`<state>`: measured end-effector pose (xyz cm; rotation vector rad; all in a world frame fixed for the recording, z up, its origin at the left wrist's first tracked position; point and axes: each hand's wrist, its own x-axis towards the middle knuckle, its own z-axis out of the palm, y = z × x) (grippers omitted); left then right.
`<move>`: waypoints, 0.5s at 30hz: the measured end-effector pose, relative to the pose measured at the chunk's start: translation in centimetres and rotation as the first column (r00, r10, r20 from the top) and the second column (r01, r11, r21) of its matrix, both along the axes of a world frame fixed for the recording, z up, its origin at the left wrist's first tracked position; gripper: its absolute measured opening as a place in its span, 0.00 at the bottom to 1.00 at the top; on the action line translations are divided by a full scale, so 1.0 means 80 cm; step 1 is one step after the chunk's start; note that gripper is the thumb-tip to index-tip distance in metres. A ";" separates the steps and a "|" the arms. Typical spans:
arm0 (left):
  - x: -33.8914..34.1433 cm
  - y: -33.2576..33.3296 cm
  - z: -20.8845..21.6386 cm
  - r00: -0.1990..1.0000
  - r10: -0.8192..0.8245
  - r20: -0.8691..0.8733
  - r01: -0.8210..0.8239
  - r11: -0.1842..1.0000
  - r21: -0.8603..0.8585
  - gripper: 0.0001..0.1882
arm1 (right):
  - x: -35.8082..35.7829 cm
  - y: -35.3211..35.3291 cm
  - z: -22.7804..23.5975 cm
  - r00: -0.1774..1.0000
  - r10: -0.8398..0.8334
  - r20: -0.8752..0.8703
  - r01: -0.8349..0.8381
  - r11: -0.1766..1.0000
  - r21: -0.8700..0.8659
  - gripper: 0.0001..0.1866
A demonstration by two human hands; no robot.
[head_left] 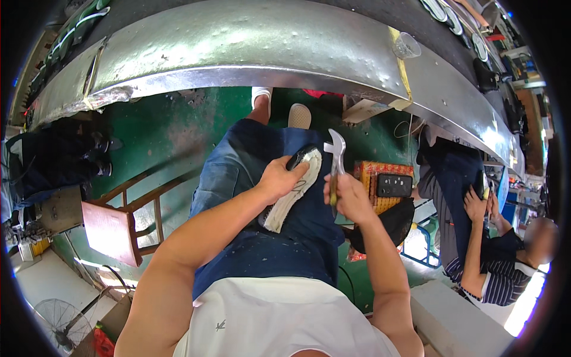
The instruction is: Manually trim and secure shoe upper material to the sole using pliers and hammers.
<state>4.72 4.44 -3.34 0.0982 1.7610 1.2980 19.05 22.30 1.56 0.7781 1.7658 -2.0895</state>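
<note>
A black shoe with a whitish, unfinished underside (301, 187) rests sole-up across my thighs, over dark blue cloth. Wrapped over its upper part is my left hand (284, 179), thumb pressing on the pale bottom. My right hand (350, 198) grips the short handle of a metal hammer (338, 152). The hammer stands upright, its head just right of the shoe's upper end and apart from it. Part of the shoe's black upper lies hidden under my left fingers.
A metal-edged bench (250, 44) runs across in front, with a clear plastic cup (406, 46) on it. A wooden stool (110, 232) stands left. On my right, a black flat case (394, 185) lies on a red-and-yellow box (386, 205). Farther right, a co-worker (491, 256) handles something.
</note>
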 end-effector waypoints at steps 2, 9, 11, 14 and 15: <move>0.005 -0.004 -0.011 0.995 0.035 -0.092 -0.036 0.999 -0.016 0.27 | -0.031 -0.005 -0.013 0.939 0.315 0.137 -0.342 0.832 0.436 0.28; -0.003 -0.008 -0.002 0.998 0.035 0.051 -0.038 0.998 0.058 0.27 | -0.035 -0.003 -0.004 0.950 0.313 -0.004 -0.268 0.818 0.509 0.26; -0.011 -0.014 -0.006 0.991 0.056 0.120 -0.061 0.998 0.036 0.28 | -0.046 -0.001 0.017 0.884 0.384 0.267 -0.466 0.769 0.438 0.27; -0.005 -0.012 -0.003 0.994 -0.001 0.106 -0.010 0.995 0.100 0.29 | -0.035 0.000 0.017 0.964 0.257 -0.073 -0.202 0.880 0.429 0.26; -0.003 -0.011 -0.002 0.994 -0.004 0.108 -0.007 0.994 0.105 0.29 | -0.027 -0.010 -0.006 0.964 0.150 -0.221 -0.040 0.899 0.436 0.25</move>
